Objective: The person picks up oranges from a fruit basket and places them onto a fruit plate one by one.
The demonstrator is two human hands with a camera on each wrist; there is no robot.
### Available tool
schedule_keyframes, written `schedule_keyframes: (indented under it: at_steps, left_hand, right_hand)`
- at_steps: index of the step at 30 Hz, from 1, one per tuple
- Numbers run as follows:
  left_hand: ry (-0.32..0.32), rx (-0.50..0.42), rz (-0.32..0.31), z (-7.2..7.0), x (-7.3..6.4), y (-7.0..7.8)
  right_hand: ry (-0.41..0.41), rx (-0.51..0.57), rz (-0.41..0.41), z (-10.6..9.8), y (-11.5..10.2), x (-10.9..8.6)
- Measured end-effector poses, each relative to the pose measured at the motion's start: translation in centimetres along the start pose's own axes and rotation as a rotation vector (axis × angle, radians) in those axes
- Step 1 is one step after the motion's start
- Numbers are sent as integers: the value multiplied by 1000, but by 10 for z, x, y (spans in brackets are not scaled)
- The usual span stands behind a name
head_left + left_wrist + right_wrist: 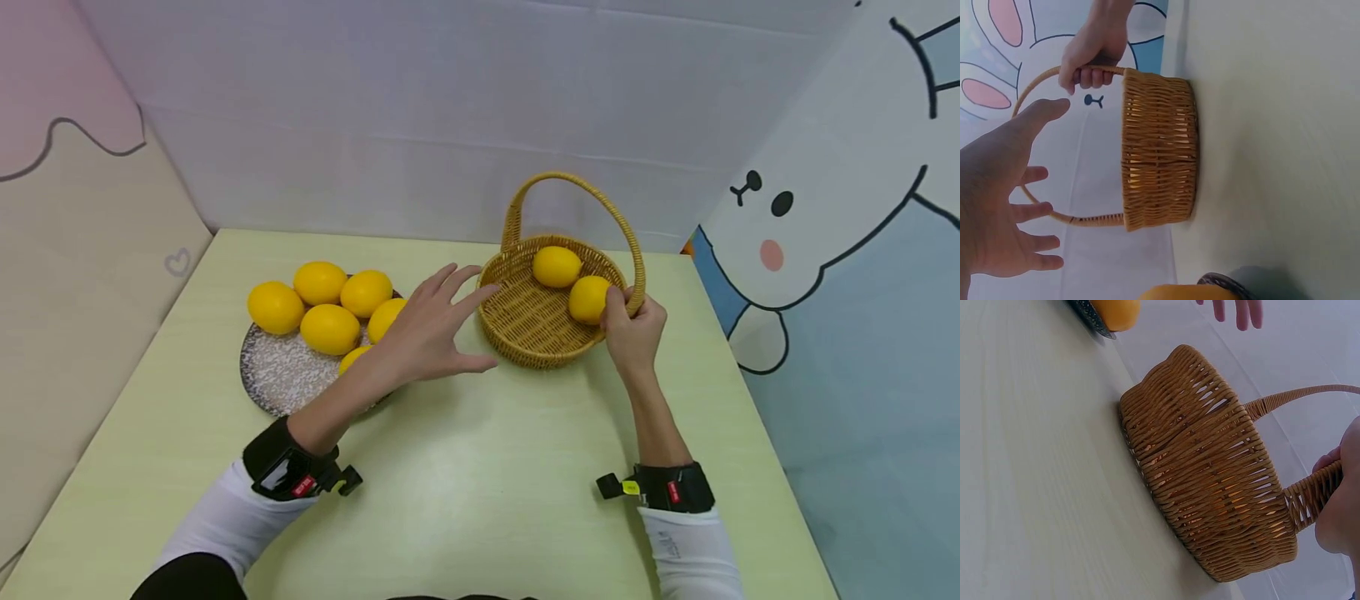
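Note:
A wicker basket with a tall arched handle stands on the table, holding two lemons, one lemon toward the back and another lemon by the right rim. My right hand grips the right foot of the handle; the left wrist view shows its fingers curled round it. My left hand hovers just left of the basket, fingers spread and thumb apart, with nothing in it. Below that forearm, a round speckled plate carries several lemons, some partly hidden by the arm.
The pale table meets a white cloth wall close behind the basket. On the right stands a panel with a cartoon rabbit; a beige and pink panel is on the left.

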State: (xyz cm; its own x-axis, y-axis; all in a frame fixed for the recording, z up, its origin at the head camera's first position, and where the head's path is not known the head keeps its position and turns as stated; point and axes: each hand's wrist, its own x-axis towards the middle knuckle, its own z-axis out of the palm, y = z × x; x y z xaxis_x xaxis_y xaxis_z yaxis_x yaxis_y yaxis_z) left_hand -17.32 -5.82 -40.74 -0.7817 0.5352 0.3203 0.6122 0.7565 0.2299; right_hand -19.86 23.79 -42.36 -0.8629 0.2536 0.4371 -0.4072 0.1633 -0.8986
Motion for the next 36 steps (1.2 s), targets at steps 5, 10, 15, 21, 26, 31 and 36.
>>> schedule_keyframes:
  at_steps: [5,10,15,21,26,31,36]
  left_hand:
    - [-55,-15,21,2,26,8]
    - [-102,-51,49,9,55,13]
    - [-152,-66,63,19,83,17]
    - [-217,-111,44,36,114,22]
    - [-271,-211,13,50,135,29]
    - [-320,-354,-10,59,150,37]
    - [-342,-389,15,73,165,39]
  right_hand:
    - [-2,-4,9,0,0,0]
    - [-1,-6,8,-1,0,-1]
    - [2,5,14,-1,1,-1]
    - [-5,-3,6,-1,0,0]
    - [-18,2,-14,-1,1,0]
    - [-13,-6,-22,0,2,1]
    - [-16,-11,-15,-2,3,2]
